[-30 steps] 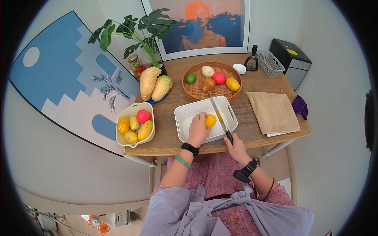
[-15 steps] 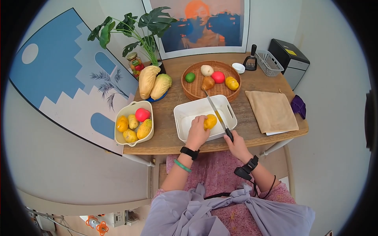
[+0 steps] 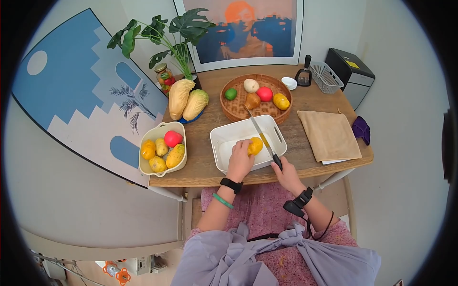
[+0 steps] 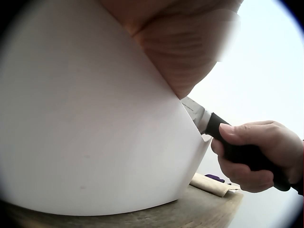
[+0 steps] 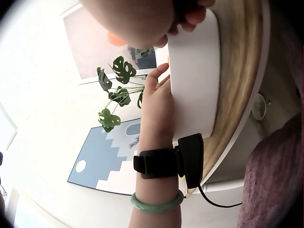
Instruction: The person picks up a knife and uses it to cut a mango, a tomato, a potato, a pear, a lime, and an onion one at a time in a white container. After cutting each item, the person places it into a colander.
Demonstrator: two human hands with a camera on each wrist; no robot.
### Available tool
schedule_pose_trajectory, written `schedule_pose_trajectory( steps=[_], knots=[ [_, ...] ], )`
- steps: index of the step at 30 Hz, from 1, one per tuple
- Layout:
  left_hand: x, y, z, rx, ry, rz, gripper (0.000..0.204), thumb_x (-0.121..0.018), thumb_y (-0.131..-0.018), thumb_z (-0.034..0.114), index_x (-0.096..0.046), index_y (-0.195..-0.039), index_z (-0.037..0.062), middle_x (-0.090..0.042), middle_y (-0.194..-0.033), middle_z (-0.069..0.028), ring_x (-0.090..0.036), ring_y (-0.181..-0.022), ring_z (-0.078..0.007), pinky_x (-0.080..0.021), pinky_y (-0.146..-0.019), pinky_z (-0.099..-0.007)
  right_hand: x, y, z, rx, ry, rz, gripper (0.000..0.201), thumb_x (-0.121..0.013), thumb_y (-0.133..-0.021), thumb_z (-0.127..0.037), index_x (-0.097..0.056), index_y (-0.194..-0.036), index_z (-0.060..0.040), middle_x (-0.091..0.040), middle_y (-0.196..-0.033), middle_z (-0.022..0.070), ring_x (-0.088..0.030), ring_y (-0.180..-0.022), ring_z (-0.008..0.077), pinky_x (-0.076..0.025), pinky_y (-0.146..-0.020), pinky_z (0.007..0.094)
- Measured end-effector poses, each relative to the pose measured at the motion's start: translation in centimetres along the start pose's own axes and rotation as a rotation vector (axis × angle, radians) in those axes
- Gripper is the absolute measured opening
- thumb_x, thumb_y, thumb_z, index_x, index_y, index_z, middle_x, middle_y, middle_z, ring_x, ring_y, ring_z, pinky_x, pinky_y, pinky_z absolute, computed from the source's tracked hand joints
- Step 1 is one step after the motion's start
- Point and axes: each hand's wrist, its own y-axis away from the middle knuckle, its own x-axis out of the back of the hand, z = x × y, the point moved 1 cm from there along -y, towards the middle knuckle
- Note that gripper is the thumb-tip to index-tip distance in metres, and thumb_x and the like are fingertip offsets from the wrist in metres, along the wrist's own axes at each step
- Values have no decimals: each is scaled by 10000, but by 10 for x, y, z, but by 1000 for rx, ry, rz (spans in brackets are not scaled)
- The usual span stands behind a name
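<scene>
Carrying the whole arrangement, the wooden tabletop [image 3: 198, 143] is backed by a framed print [image 3: 286, 43] and a potted monstera [image 3: 191, 24]. At its near edge, a white tub [image 3: 229, 136] with slotted ends is placed, and just behind it assorted produce [image 3: 265, 94] is held in a round wicker tray [image 3: 234, 107]. To the right, a tan folded cloth [image 3: 329, 138] is laid flat; to the left, yellow fruits with one pink piece are gathered in a cream basket [image 3: 161, 128], and two napa cabbages [image 3: 196, 106] are set behind it. Across the tub a long knife [image 3: 261, 133] is held slantwise, its tip pointed toward the tray. Its black handle is clasped by the right hand [image 3: 287, 176], whose grip is closed, with fingers curled beneath and thumb laid along the top. By the left hand [image 3: 241, 160], whose grip is bent around its left side, a round yellow fruit [image 3: 255, 146] is held inside the tub, just beside the blade; whether the two touch cannot be told.
</scene>
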Motion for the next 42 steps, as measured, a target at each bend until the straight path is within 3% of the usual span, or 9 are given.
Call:
schedule_pose_trajectory(
  steps=[31,42],
  knots=[
    [-1,-2,1,43,-21,17,411,-618,-785,9,-537,-1185,54,-550,-1148,-158,-522,-1094,-364,-484,-905,-431,-7,2,-1,33,-14,-9,309,-548,-956,-286,-475,-942,14,-605,-738,278,-600,-737,477,-459,-616,504],
    [-4,-1,-3,81,-48,34,393,-638,-778,34,-535,-1157,47,-554,-1131,-172,-579,-991,-367,-501,-848,-434,-8,2,-2,29,-45,-13,306,-553,-956,-279,-473,-927,15,-598,-728,276,-598,-728,477,-452,-606,494]
  ],
)
